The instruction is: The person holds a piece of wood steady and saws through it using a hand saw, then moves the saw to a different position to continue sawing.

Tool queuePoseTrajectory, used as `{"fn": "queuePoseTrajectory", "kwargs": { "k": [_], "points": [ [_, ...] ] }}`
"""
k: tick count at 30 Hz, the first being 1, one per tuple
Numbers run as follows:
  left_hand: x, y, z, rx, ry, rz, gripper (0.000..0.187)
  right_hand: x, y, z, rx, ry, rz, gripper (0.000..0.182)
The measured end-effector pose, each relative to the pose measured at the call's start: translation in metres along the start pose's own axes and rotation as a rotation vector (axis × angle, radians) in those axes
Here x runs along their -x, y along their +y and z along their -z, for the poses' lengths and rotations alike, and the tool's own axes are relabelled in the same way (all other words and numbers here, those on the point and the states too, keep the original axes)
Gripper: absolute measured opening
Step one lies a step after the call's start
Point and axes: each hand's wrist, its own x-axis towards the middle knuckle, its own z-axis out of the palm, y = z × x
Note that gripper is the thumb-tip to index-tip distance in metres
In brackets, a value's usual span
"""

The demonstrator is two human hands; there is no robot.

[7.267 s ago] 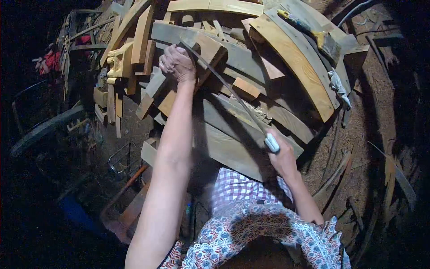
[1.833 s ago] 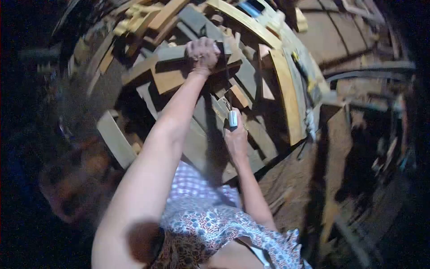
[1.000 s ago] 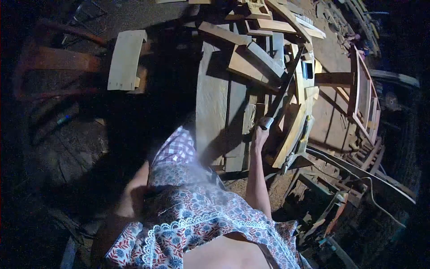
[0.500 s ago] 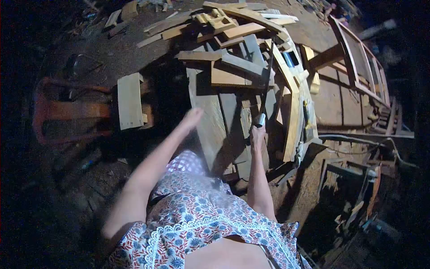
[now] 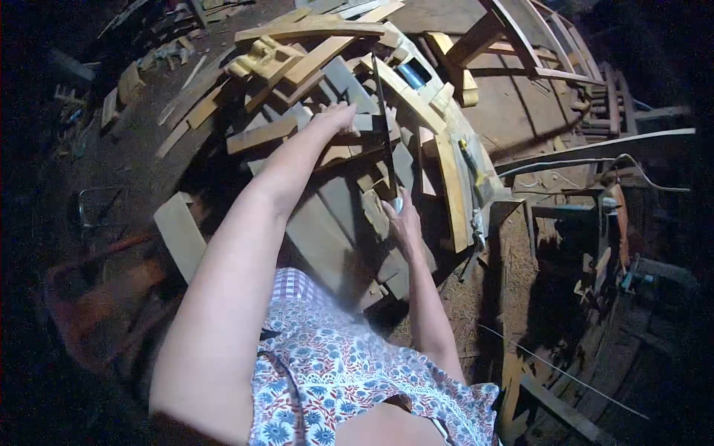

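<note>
My right hand (image 5: 405,221) is wrapped around the pale handle of a hand saw (image 5: 384,123), whose long, dark, narrow blade points away from me across the wood. Stretched forward, my left hand (image 5: 336,117) is at the heap of offcuts, its fingers apart over a grey-topped wooden board (image 5: 366,124). That board lies across other pieces, just left of the saw blade. Below both hands are wide grey planks (image 5: 321,230) and small wooden blocks (image 5: 378,212).
A pile of cut lumber (image 5: 320,59) spreads ahead. A long pale beam (image 5: 452,193) and a yellow-handled tool (image 5: 470,160) lie to the right. At the left stand a small wooden bench (image 5: 181,232) and a reddish chair (image 5: 104,297). A wooden frame (image 5: 513,37) leans at far right.
My left hand has moved forward and right, from beside the planks to the offcut pile. My right hand still holds the saw. The view has turned to the right.
</note>
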Motion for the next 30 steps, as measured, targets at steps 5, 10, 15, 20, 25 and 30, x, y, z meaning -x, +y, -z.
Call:
{"fn": "queuePoseTrajectory", "kwargs": {
  "k": [5, 10, 15, 20, 25, 30],
  "points": [
    [-0.120, -0.073, -0.097, 0.574, -0.413, -0.094, 0.065, 0.011, -0.023, 0.010, -0.134, -0.045, -0.168, 0.047],
    [-0.017, -0.018, -0.009, 0.054, -0.261, -0.186, 0.063, 0.003, 0.009, -0.019, -0.166, 0.094, -0.177, 0.042],
    [0.009, -0.004, -0.005, 0.024, -0.025, -0.137, 0.054, 0.011, 0.022, -0.023, -0.266, 0.084, -0.122, 0.040],
    [0.033, 0.014, -0.005, -0.202, 0.544, -0.152, 0.029, 0.033, -0.011, 0.003, -0.252, 0.118, -0.148, 0.043],
    [0.031, 0.013, -0.021, -0.180, 0.725, -0.135, 0.028, 0.045, -0.028, 0.002, -0.195, 0.149, -0.142, 0.037],
    [0.043, 0.014, -0.008, -0.066, 0.448, -0.098, 0.040, 0.044, -0.024, -0.007, -0.307, 0.155, -0.064, 0.041]
  ]
}}
